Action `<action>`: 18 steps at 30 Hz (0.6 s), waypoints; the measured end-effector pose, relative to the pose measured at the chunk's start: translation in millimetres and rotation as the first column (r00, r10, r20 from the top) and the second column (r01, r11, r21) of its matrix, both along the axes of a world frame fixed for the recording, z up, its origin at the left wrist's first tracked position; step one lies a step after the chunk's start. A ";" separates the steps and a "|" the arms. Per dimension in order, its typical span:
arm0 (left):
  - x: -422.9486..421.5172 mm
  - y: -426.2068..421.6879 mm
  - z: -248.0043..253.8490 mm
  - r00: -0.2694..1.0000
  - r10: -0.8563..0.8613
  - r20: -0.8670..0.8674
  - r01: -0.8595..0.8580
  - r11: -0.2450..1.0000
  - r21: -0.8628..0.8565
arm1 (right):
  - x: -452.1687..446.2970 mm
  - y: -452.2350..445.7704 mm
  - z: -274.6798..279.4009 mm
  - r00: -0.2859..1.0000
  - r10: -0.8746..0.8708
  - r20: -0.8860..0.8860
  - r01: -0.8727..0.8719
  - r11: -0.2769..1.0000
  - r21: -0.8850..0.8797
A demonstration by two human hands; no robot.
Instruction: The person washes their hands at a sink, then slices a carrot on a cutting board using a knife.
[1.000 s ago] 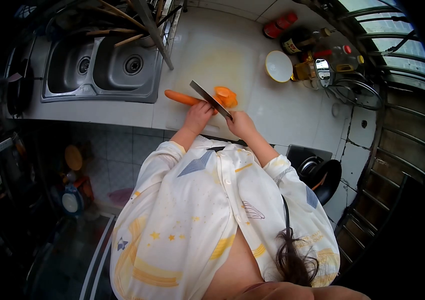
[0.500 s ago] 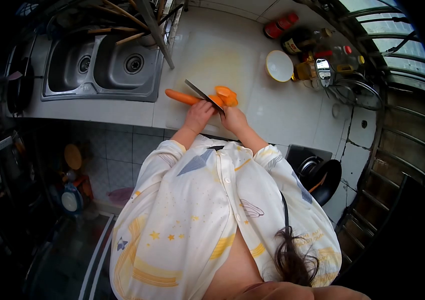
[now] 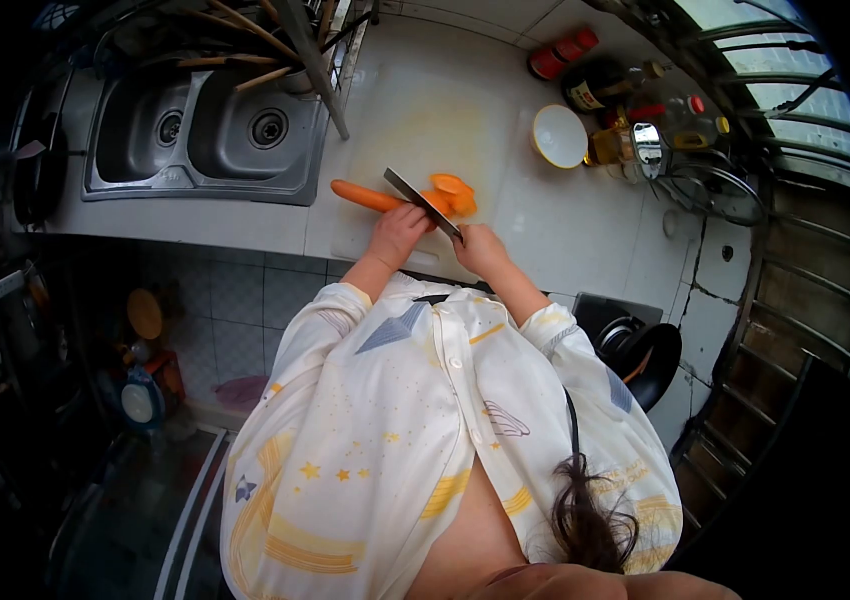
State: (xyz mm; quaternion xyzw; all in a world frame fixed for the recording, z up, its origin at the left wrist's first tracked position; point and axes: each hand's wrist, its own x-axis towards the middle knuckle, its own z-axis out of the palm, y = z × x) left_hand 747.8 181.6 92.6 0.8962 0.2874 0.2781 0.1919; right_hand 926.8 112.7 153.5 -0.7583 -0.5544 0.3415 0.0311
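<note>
An orange carrot (image 3: 358, 195) lies across a pale cutting board (image 3: 415, 95). My left hand (image 3: 402, 230) is closed on the carrot near its cut end, partly covering it. My right hand (image 3: 481, 248) grips a kitchen knife (image 3: 415, 193) by its handle, which the fingers hide. The blade slants up and left across the carrot, just right of my left fingers. Beyond the blade, several carrot slices (image 3: 453, 188) lie in a loose pile on the board.
A double steel sink (image 3: 200, 190) is at the left, with wooden sticks (image 3: 263, 77) above it. To the right stand a white bowl (image 3: 559, 136), a red can (image 3: 562, 53) and several bottles. A black pan (image 3: 657, 368) sits lower right, beside my sleeve.
The knife and my right hand have shifted right and slightly toward me along the blade's line. My left hand stays on the carrot, nearly unmoved.
</note>
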 end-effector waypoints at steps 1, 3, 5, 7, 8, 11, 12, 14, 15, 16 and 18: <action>-0.6 0.1 0.5 1.000 0.005 -0.003 -0.005 1.000 -0.006 | 0.2 0.6 -3.0 1.000 0.008 -0.002 -0.008 1.000 -0.001; -1.9 -0.3 1.0 1.000 0.002 -0.006 -0.002 1.000 -0.013 | -2.5 -0.4 -3.1 1.000 0.005 -0.029 -0.003 0.999 0.051; -1.0 0.5 -0.5 1.000 -0.005 -0.002 0.005 1.000 -0.019 | 0.2 -3.0 5.5 0.999 -0.010 -0.051 0.012 0.999 0.044; 0.8 -1.4 -6.8 1.000 -0.005 -0.009 0.005 1.000 -0.029 | 3.3 -5.2 15.7 0.997 -0.026 -0.069 0.029 0.999 0.033; 1.2 -1.6 -9.6 1.000 -0.005 -0.007 0.004 0.999 -0.032 | 5.3 -5.8 18.9 0.998 -0.004 -0.060 0.004 1.000 0.008; 1.6 0.3 -10.2 1.000 -0.012 -0.019 0.012 1.000 0.022 | 7.3 -7.4 18.2 0.998 0.015 -0.053 -0.016 1.000 -0.020; 1.0 0.6 -9.3 1.000 -0.011 -0.022 0.012 1.000 0.017 | 6.7 -6.6 18.3 0.998 0.012 -0.056 -0.013 1.000 -0.025; 0.7 -1.0 -6.9 1.000 -0.014 -0.025 0.014 1.000 0.011 | 2.9 -5.5 17.5 0.999 0.010 -0.030 -0.011 0.999 -0.031; 1.7 -0.7 -6.2 1.000 -0.008 -0.017 0.009 1.000 0.004 | 0.9 -3.1 17.4 1.000 0.009 -0.003 -0.009 0.999 -0.035; 1.9 -0.2 -5.5 1.000 -0.002 -0.010 0.002 1.000 -0.003 | -0.8 -0.5 14.9 1.000 0.008 -0.003 -0.008 0.999 -0.034; 0.3 -0.5 -2.7 1.000 -0.005 -0.018 0.005 1.000 -0.001 | -3.9 3.3 5.6 1.000 0.023 0.002 -0.023 1.000 0.010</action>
